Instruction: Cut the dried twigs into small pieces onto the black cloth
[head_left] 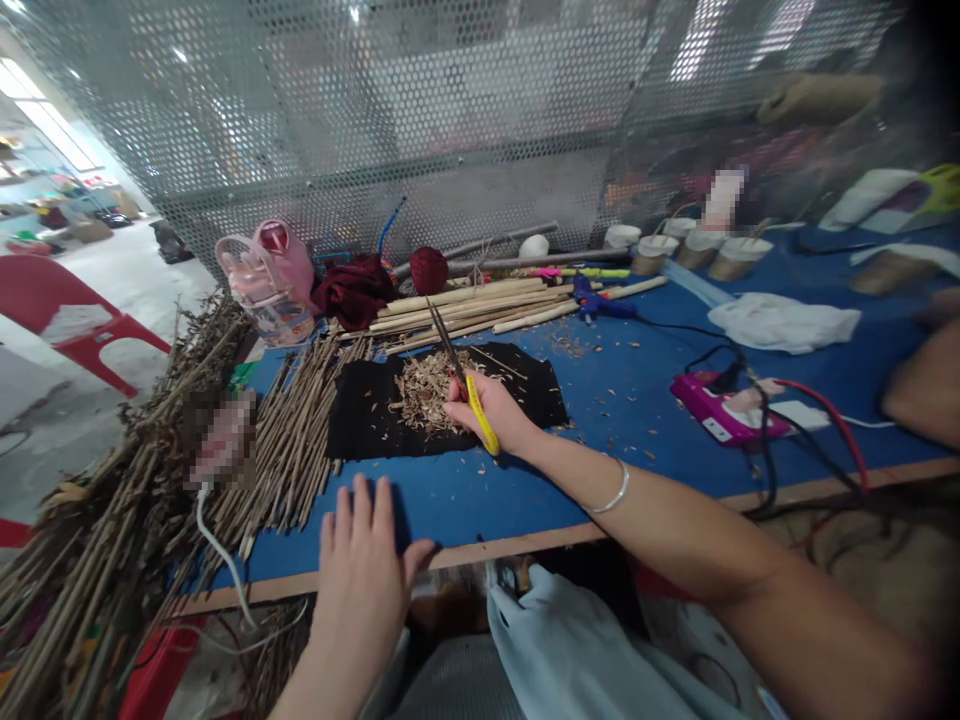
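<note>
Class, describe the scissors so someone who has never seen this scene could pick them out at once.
On the blue table, find the black cloth bearing a heap of dry scraps. At that heap, the right hand holds the scissors, blades pointing away from the person. Their bright yellow handle sets them apart from the dull scraps.

Yellow-handled scissors [474,398] (dark-bladed) slant above the shavings [421,392], tips pointing away.
</note>
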